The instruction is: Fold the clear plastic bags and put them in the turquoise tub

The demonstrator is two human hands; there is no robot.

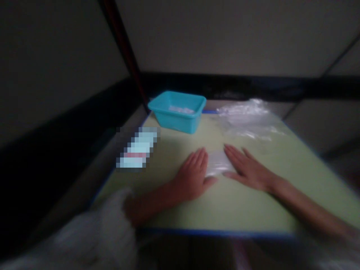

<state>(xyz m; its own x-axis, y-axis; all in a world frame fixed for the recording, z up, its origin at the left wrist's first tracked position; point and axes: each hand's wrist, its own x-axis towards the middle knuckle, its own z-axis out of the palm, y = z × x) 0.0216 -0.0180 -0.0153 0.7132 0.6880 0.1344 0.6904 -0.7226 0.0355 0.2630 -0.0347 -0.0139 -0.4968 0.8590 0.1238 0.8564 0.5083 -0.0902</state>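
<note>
A small clear plastic bag (218, 163) lies flat on the table between my two hands. My left hand (193, 175) rests palm down at its left edge, fingers stretched out and the thumb pointing right. At the bag's right edge my right hand (245, 167) also lies flat, its fingers extended and thumb apart. Both hands touch the bag and cover its sides. Whether anything is inside the bag is too blurred to tell.
A turquoise plastic basin (178, 122) with some whitish pieces in it stands at the back left. Clear plastic bags (247, 116) are heaped at the back right. A pixelated flat object (137, 150) lies by the left edge of the yellow-green, blue-edged table (225, 213).
</note>
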